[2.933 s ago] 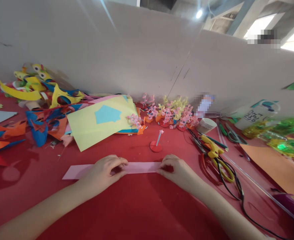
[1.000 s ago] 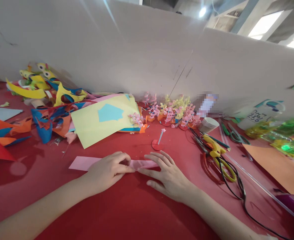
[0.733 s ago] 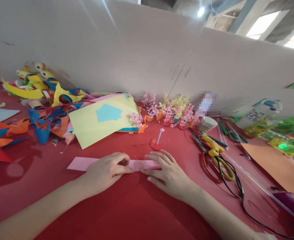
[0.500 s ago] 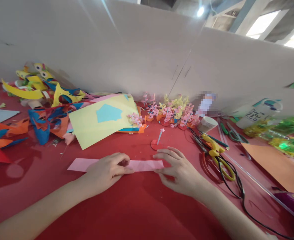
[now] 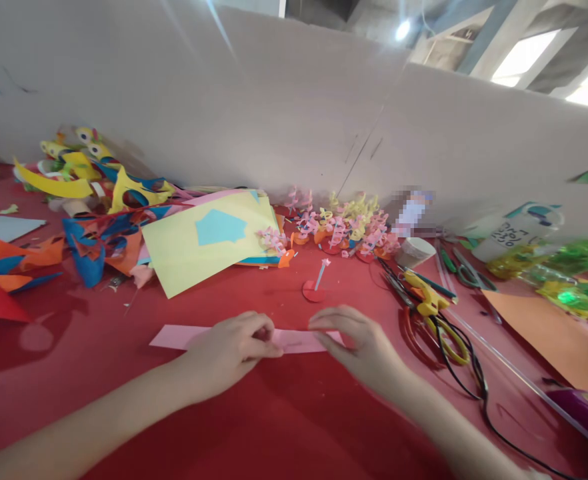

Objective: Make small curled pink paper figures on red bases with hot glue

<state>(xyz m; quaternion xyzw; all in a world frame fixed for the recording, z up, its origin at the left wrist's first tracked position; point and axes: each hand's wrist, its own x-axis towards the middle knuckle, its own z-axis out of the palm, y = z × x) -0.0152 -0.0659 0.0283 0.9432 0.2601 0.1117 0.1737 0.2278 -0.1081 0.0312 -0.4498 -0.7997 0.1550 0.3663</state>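
A long pink paper strip (image 5: 300,341) lies crosswise on the red tabletop in front of me. My left hand (image 5: 231,350) is closed over its middle, thumb and fingers pinched on the paper. My right hand (image 5: 361,340) arches over the strip's right end, thumb and fingers curved toward each other with a small gap between them. Slight blur hides whether those fingertips touch the paper. Just behind the strip stands a small paper piece (image 5: 320,277), a pale blue stem with a pink top on a red round base.
Yellow paper sheets (image 5: 174,260) and cut paper scraps (image 5: 87,247) lie to the left. Pink and yellow curled paper pieces (image 5: 341,227) crowd the wall. On the right are a yellow glue gun (image 5: 427,293), a black cord (image 5: 481,380), scissors (image 5: 469,270) and orange paper (image 5: 554,333).
Both hands and the pink strip sit slightly farther right and lower in the view. The right hand's spread fingers have drawn together over the strip's end.
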